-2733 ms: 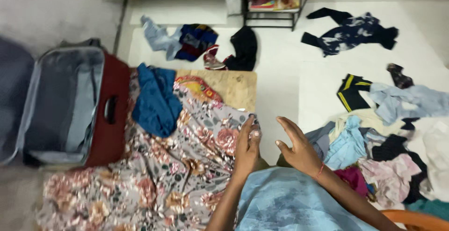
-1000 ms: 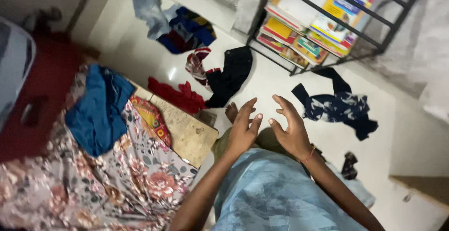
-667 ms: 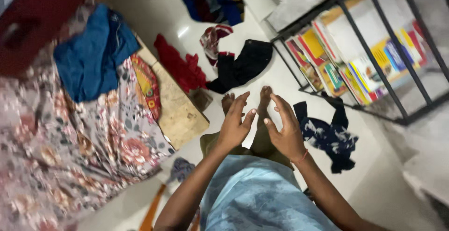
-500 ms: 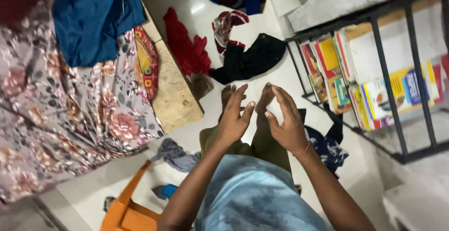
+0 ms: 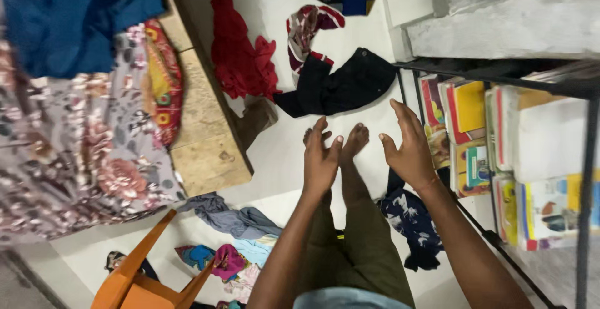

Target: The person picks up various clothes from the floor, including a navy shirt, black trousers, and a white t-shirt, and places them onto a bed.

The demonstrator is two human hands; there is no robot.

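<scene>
The floral cloth (image 5: 69, 159) spreads over the worktop (image 5: 203, 140) far out to the left of the left hand (image 5: 320, 162), draped so its edge hangs past the board's bare end; a blue garment (image 5: 75, 15) lies on top of it. Right of the right hand (image 5: 409, 149) stands a rack (image 5: 562, 87) of books, just beside the wrist. Ahead of both hands, a black garment (image 5: 340, 87) lies dropped flat on the floor (image 5: 281, 152), its long axis running from near the left fingertips up and to the right toward the rack's corner. A red cloth (image 5: 240, 52) sits crumpled beyond it to the left. Below the right forearm lies a dark patterned garment (image 5: 412, 224), probably a shirt, though the arm hides part of it. Both hands hang open, fingers spread, holding nothing, raised above the person's bare feet (image 5: 350, 143).
</scene>
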